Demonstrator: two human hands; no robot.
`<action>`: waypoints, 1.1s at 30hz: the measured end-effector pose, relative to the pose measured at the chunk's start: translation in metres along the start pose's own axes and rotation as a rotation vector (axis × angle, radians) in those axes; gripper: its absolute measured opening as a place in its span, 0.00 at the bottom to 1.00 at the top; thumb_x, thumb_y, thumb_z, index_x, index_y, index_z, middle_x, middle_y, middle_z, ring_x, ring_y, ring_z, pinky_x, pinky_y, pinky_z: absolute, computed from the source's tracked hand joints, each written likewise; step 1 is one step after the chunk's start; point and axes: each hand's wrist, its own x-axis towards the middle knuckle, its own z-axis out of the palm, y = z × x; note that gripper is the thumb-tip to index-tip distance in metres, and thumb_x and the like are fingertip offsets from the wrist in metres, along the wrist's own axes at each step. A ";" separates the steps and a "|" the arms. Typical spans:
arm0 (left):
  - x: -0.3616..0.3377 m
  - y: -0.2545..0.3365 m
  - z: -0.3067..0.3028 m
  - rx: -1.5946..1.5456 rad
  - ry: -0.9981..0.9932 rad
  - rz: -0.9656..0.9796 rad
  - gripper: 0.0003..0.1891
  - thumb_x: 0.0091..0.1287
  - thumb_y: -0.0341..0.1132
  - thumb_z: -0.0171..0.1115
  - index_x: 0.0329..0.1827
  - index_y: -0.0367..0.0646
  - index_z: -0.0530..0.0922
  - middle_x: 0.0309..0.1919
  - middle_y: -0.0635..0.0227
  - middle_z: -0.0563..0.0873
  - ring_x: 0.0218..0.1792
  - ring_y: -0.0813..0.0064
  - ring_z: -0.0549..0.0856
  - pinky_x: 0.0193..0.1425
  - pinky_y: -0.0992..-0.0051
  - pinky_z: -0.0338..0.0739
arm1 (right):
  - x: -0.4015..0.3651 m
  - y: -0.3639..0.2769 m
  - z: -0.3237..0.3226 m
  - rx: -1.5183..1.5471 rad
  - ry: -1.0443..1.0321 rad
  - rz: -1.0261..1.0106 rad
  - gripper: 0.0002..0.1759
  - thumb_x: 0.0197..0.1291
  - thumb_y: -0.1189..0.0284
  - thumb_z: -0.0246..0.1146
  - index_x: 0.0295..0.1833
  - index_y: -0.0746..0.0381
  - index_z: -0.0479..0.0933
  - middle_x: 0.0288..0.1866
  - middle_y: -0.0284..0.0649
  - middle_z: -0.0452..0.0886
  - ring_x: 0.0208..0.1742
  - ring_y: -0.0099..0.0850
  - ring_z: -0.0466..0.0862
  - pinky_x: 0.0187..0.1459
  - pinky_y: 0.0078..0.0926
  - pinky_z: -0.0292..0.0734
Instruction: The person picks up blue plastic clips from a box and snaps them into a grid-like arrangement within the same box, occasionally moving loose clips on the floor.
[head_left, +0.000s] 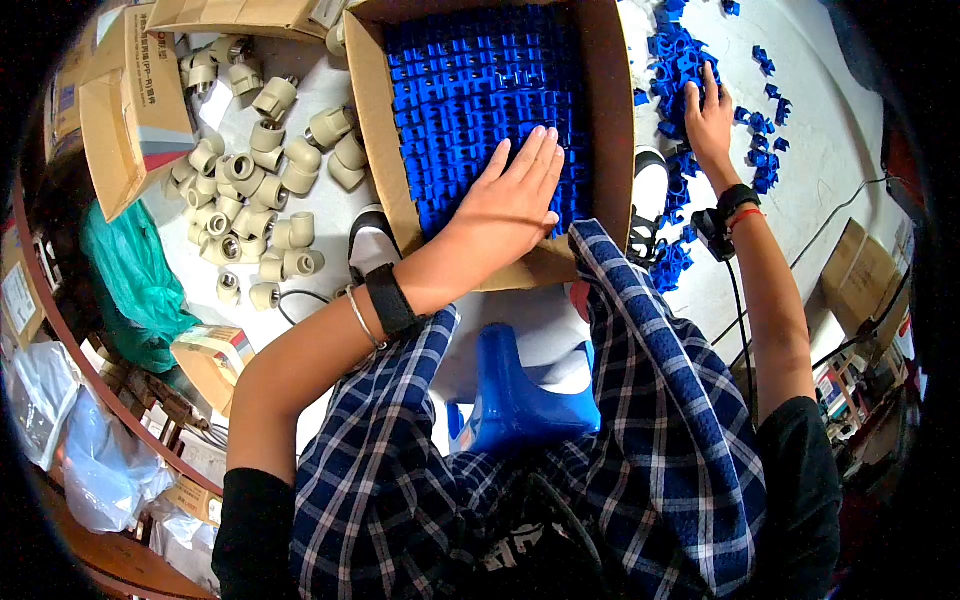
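Note:
Rows of blue plastic pipe clips fill a cardboard box between my feet. My left hand lies over the front part of these rows, palm down, with its fingers stretched out. At the right, my right hand reaches to a loose heap of blue clips on the floor. Its fingers are apart and touch the edge of the heap; no clip shows in its grasp, though the fingertips' undersides are hidden.
Beige elbow pipe fittings lie scattered left of the box. Beyond them are an opened carton and a green plastic bag. A blue stool is under me. More clips and a black cable lie at the right.

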 end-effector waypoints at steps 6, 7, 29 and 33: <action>0.003 0.001 -0.001 -0.045 -0.006 -0.014 0.35 0.61 0.43 0.60 0.67 0.31 0.62 0.69 0.50 0.61 0.72 0.57 0.58 0.70 0.57 0.57 | 0.000 -0.001 0.000 0.006 -0.003 0.003 0.32 0.67 0.49 0.49 0.73 0.49 0.58 0.67 0.64 0.60 0.68 0.57 0.62 0.67 0.47 0.58; 0.004 0.002 -0.003 -0.010 0.000 0.016 0.33 0.61 0.43 0.60 0.66 0.33 0.63 0.70 0.52 0.61 0.72 0.58 0.58 0.70 0.56 0.57 | 0.000 0.000 0.001 0.000 0.001 0.003 0.32 0.67 0.49 0.49 0.73 0.49 0.58 0.67 0.64 0.60 0.68 0.57 0.62 0.67 0.47 0.58; 0.032 0.000 0.006 0.183 0.137 0.024 0.18 0.59 0.50 0.58 0.46 0.50 0.79 0.67 0.57 0.67 0.73 0.59 0.55 0.71 0.46 0.46 | 0.000 0.000 0.000 -0.018 -0.009 -0.003 0.32 0.67 0.49 0.48 0.73 0.48 0.58 0.67 0.65 0.60 0.68 0.57 0.62 0.67 0.47 0.59; 0.031 0.002 0.010 0.154 0.138 -0.004 0.19 0.60 0.50 0.58 0.48 0.50 0.79 0.67 0.56 0.67 0.73 0.58 0.55 0.70 0.46 0.46 | 0.001 0.001 0.001 -0.014 -0.016 0.004 0.32 0.67 0.49 0.47 0.73 0.48 0.57 0.67 0.64 0.59 0.68 0.57 0.62 0.67 0.47 0.59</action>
